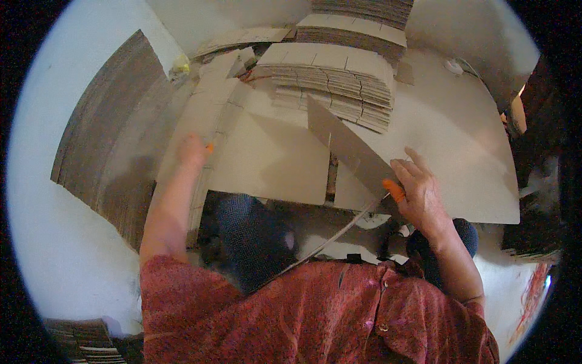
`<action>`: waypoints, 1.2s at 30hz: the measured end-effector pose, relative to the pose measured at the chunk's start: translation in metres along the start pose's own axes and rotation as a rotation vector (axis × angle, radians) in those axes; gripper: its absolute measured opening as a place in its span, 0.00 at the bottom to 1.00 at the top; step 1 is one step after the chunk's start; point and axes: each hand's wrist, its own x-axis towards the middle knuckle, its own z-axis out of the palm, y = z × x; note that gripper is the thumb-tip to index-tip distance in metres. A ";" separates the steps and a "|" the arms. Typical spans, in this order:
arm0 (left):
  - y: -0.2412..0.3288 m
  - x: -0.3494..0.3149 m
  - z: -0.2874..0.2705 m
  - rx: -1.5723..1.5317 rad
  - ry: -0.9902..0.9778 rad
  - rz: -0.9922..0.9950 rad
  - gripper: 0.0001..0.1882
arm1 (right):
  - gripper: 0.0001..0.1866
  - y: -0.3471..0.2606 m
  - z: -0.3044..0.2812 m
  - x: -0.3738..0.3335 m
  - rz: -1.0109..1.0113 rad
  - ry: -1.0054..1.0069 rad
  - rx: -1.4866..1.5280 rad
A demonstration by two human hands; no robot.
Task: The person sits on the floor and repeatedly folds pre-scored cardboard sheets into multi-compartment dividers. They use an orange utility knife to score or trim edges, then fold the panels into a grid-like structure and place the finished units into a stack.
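My right hand [419,193] pinches the near end of a cardboard strip [348,142], which stands tilted on edge over the work surface. An orange finger cover [394,190] sits on its thumb, while the other fingers are raised along the strip. At the left, my left hand [193,153] lies over a row of slotted cardboard pieces [209,112]. It also wears an orange finger cover [210,148]; its fingers are blurred and partly hidden. A pale flat board [279,161] lies between my hands.
A stack of slotted cardboard strips [333,79] stands at the far middle, with more stacked cardboard [357,27] behind. A large dark stack of cardboard [109,133] stands at the left. A pale board [461,139] extends to the right, and a thin cord [330,238] crosses above my lap.
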 end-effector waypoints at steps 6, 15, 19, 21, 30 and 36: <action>0.010 -0.055 -0.008 0.069 0.115 0.157 0.21 | 0.13 -0.008 -0.007 0.008 0.214 -0.213 -0.026; -0.017 -0.071 -0.038 0.035 0.149 -0.074 0.12 | 0.11 -0.004 -0.006 0.005 0.460 -0.206 0.386; -0.061 -0.084 -0.092 -0.180 0.393 0.027 0.16 | 0.08 0.020 0.002 -0.010 0.462 -0.183 0.336; -0.081 -0.097 -0.108 -0.192 0.404 0.051 0.17 | 0.06 0.019 0.004 -0.013 0.406 -0.138 0.301; -0.180 -0.105 -0.145 -0.691 -0.068 0.097 0.14 | 0.09 0.025 0.015 -0.033 0.354 0.005 0.181; -0.203 -0.114 -0.098 -1.281 -0.249 -0.129 0.16 | 0.11 0.027 0.017 -0.039 0.334 0.011 0.195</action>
